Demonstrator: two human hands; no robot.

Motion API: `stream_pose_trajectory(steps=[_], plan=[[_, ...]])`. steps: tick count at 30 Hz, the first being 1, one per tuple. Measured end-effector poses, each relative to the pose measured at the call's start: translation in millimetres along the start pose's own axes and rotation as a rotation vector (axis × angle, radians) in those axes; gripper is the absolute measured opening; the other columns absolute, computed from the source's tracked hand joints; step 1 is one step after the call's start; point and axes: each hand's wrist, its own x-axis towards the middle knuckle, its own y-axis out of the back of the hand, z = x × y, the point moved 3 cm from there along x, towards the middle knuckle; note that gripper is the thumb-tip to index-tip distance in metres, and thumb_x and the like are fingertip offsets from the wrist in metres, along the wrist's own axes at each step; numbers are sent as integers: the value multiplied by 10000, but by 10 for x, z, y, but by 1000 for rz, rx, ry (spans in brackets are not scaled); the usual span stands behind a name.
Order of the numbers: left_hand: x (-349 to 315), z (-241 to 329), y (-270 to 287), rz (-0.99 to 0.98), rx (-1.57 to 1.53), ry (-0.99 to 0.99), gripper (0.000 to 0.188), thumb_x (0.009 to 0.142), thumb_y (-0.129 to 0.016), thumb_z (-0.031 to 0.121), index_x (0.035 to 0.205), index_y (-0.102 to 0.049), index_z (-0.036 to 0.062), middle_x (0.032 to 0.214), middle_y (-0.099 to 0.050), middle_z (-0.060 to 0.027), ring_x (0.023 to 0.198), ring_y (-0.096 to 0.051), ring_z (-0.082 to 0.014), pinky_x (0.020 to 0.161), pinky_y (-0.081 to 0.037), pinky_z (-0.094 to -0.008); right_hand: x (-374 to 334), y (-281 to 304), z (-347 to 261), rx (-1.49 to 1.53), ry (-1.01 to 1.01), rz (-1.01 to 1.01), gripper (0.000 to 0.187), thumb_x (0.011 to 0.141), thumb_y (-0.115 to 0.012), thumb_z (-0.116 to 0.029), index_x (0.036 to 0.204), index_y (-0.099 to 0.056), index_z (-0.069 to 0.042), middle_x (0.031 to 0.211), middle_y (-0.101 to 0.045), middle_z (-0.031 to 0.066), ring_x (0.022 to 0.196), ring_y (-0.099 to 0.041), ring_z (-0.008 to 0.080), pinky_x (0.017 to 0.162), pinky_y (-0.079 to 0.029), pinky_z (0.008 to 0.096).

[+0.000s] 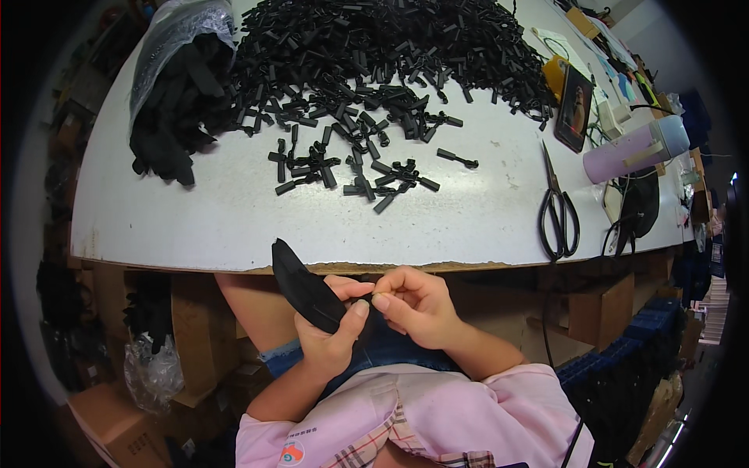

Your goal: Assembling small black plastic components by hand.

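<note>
My left hand (328, 341) is closed around a long, curved black fabric piece (299, 282), whose pointed end sticks up toward the table edge. My right hand (421, 310) pinches thumb against fingers, right beside my left thumb and fingertips. Something small and dark shows between the two hands, but I cannot make out what it is. Both hands are over my lap, just in front of the table. On the table beyond them lies a loose group of small black zip pulls (361, 185), each with a rectangular tab and a thin looped end.
A large heap of similar black pulls (351, 47) covers the back of the white table (468, 226). Black fabric pieces (183, 101) spill from a clear plastic bag (160, 39). To the right are black scissors (557, 210), a phone (573, 108) and a lilac bottle (633, 150).
</note>
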Motion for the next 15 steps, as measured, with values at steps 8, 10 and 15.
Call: stream_pose_trajectory(steps=[8,10,15], plan=[[-19,-6,12,-10,-62,45,149,744,-547,25,884,-569,-23,837,-508,-56,646,-451,-68,537,-352,-173,58,91,13,158,-294,-150,98,814,-530,-92,798,-498,-1,611,-459,-20,457,-368,5,388,-299,153],[-8,-24,18,-17,-53,42,148,747,-547,31,884,-567,-25,837,-506,-56,642,-449,-65,527,-350,-171,50,78,25,203,-319,-173,94,813,-530,-88,799,-498,-1,609,-457,-19,456,-366,4,389,-298,153],[-13,-44,2,9,-75,98,153,751,-549,36,890,-558,-29,852,-503,-58,639,-445,-56,517,-351,-176,-7,18,42,-273,172,37,69,811,-518,-50,825,-488,10,674,-472,2,512,-396,24,430,-314,165]])
